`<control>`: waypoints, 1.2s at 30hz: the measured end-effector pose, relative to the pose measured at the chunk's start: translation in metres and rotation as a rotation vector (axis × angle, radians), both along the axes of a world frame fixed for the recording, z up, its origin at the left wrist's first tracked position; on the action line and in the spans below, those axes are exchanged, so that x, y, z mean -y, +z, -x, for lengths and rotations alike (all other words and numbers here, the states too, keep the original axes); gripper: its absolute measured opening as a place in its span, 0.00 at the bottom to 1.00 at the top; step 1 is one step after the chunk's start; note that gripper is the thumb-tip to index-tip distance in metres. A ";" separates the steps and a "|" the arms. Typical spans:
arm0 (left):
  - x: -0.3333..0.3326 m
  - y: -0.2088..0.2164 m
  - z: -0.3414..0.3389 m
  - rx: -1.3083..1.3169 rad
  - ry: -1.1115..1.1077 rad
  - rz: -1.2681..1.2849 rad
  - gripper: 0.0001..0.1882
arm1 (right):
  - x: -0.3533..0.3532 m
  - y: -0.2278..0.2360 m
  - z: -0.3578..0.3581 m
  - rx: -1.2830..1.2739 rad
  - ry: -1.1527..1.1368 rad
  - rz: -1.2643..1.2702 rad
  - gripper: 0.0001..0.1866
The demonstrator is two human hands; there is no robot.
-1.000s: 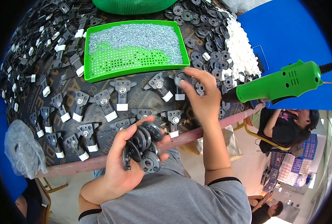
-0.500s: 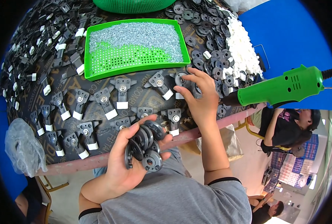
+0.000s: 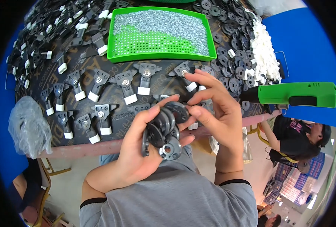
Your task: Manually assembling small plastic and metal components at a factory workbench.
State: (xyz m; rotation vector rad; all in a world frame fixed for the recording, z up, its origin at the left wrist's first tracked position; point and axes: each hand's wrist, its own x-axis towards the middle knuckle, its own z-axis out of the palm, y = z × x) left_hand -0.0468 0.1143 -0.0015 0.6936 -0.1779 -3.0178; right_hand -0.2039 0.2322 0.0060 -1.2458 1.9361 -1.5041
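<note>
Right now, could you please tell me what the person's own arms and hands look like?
The left hand and right hand are ungloved, with no ring or watch visible. The forearms are uncovered below the short sleeves of a grey shirt; each sleeve ends in a black band.

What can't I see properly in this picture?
Head view:
How many black discs the left hand holds: they overlap.
Green basket: cut off by the top edge.
Silvery pieces: too small to count.
Black part with a white end: partly covered by the right hand.
</note>
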 end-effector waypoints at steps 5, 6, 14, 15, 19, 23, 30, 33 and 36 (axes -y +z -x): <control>-0.003 -0.002 -0.001 0.011 0.003 0.013 0.27 | 0.005 -0.004 0.000 -0.004 0.096 -0.096 0.08; -0.003 -0.003 -0.001 0.018 -0.001 0.013 0.27 | 0.005 -0.004 0.001 0.050 0.130 -0.104 0.08; -0.003 -0.010 -0.005 0.002 0.001 -0.046 0.27 | 0.012 -0.001 -0.001 0.616 0.068 0.136 0.05; -0.003 -0.010 -0.005 0.021 -0.021 -0.035 0.27 | 0.013 -0.002 0.000 0.512 -0.005 0.089 0.07; -0.002 -0.012 -0.007 0.008 -0.111 -0.033 0.26 | 0.022 -0.018 0.005 0.206 -0.178 0.066 0.04; -0.004 -0.011 -0.006 -0.006 -0.144 -0.022 0.26 | 0.029 -0.030 0.026 -0.056 -0.278 -0.071 0.05; -0.004 -0.011 -0.007 0.010 -0.162 -0.028 0.26 | 0.037 -0.034 0.050 -0.084 -0.191 -0.208 0.09; -0.005 -0.009 -0.006 0.037 -0.155 -0.023 0.26 | 0.040 -0.034 0.051 -0.201 -0.182 -0.246 0.08; -0.006 -0.009 -0.006 0.056 -0.147 -0.026 0.26 | 0.042 -0.035 0.049 -0.309 -0.193 -0.225 0.08</control>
